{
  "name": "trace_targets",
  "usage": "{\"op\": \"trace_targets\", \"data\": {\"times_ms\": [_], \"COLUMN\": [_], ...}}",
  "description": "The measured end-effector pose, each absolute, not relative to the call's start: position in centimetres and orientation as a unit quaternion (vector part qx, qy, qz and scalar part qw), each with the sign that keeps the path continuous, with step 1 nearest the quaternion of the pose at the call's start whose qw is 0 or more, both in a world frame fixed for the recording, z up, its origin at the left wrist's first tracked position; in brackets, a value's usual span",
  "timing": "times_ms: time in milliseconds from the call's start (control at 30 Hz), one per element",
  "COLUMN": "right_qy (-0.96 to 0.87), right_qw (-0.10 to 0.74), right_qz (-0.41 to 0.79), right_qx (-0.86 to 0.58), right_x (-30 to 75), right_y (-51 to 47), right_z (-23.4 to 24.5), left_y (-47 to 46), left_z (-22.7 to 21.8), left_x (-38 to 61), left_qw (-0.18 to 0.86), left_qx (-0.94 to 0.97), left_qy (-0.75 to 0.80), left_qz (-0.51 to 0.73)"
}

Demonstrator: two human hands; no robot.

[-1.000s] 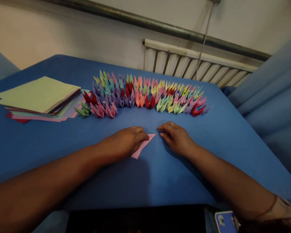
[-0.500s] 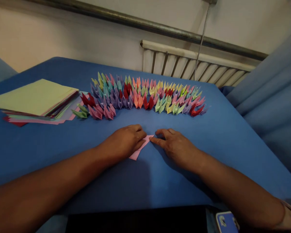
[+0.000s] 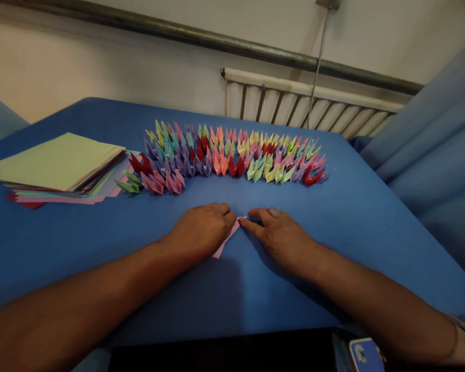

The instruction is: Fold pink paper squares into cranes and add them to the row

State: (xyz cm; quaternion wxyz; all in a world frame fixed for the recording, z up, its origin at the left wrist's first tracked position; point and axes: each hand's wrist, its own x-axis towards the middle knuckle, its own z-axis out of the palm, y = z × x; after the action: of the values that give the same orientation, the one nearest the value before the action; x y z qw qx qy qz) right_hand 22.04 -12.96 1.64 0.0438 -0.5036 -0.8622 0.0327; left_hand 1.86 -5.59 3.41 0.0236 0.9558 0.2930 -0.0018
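Note:
A small folded piece of pink origami paper point(image 3: 220, 251) lies on the blue table, partly covered by my left hand point(image 3: 203, 227). My left hand is closed, its curled fingers pressed down on the paper near its upper end. From the other side, my right hand point(image 3: 281, 235) rests with thumb and index finger apart. One fingertip touches the paper's pointed tip. Beyond both hands stand rows of folded paper cranes point(image 3: 220, 163) in many colours.
To the left is a stack of coloured paper sheets point(image 3: 62, 165), pale yellow on top. A radiator point(image 3: 271, 103) and a pipe point(image 3: 201, 41) run along the wall. A blue curtain point(image 3: 442, 155) hangs at right. A phone-like blue object point(image 3: 368, 356) sits below the table edge.
My left hand has shifted slightly right over the pink paper, covering more of it, and its fingers are more curled. My right hand stays at the tip. The view has tilted slightly.

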Motion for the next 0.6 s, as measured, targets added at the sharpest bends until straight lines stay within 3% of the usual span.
{"op": "trace_targets", "data": {"times_ms": [600], "right_qy": [-0.849], "right_qw": [0.000], "right_qz": [0.074], "right_qx": [-0.523], "right_x": [21.8], "right_y": [-13.0], "right_z": [2.9], "left_y": [-5.6], "left_z": [3.5], "left_x": [2.2], "left_qw": [-0.026], "left_qx": [0.965], "left_qy": [0.262], "left_qz": [-0.018]}}
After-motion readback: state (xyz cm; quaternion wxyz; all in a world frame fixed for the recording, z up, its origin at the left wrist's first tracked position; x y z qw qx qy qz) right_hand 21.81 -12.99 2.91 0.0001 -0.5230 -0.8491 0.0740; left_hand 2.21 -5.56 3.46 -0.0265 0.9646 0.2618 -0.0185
